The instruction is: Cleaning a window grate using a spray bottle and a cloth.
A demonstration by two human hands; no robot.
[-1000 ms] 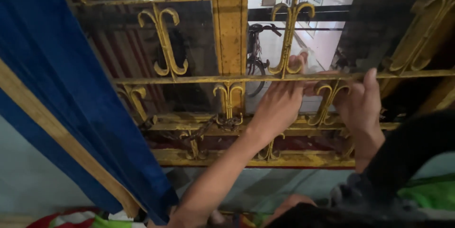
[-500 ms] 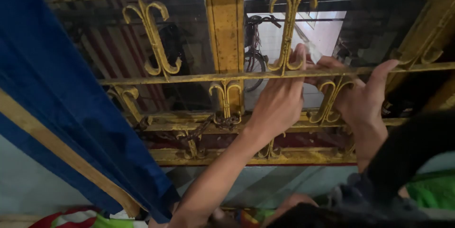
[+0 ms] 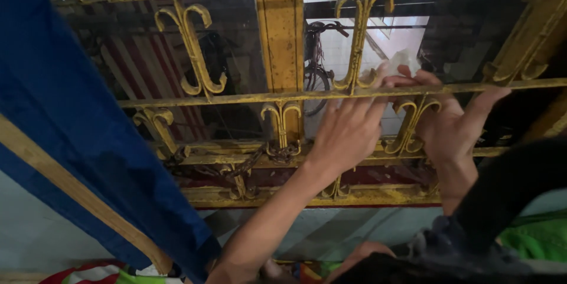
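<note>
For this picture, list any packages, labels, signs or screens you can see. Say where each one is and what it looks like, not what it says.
None can be made out.
Nearest thing: a small pale, crumpled piece at the fingertips of both hands, behind the yellow window grille; too blurred to tell what it is.

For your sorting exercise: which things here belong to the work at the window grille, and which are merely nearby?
In use: left hand; right hand; pale cloth; yellow grille.

Merely nearby: blue curtain; rusty chain; bicycle outside.
</note>
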